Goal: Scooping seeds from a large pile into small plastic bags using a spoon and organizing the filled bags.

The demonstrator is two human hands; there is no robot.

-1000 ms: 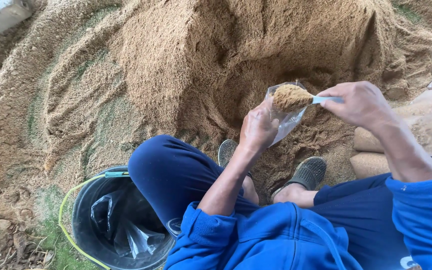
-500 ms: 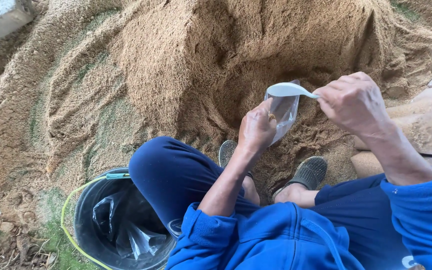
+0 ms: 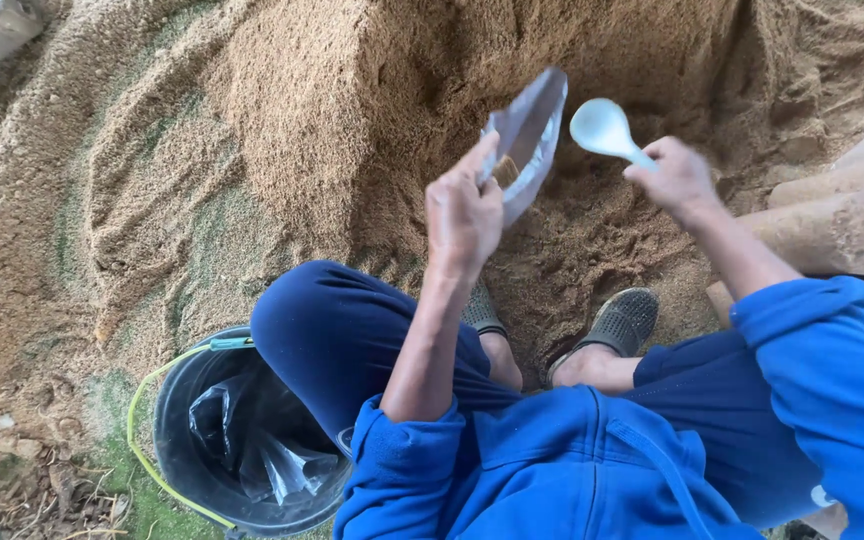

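You are crouching at the sawdust heap (image 3: pixel 282 130), bagging it by the scoop.

Beside your knee, the black bucket (image 3: pixel 177 440) is holding crumpled bags. Your left hand (image 3: pixel 464 215) is pinching the clear bag (image 3: pixel 527 140) upright, only a little sawdust inside, most filling left. Your right hand (image 3: pixel 680 180) is gripping the empty white scoop (image 3: pixel 602 128) just beside it.

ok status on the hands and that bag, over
Left hand grips clear plastic bag, raised, a little sawdust inside. Right hand holds empty white plastic spoon beside it, apart. Nothing between them; black bucket by the knee.
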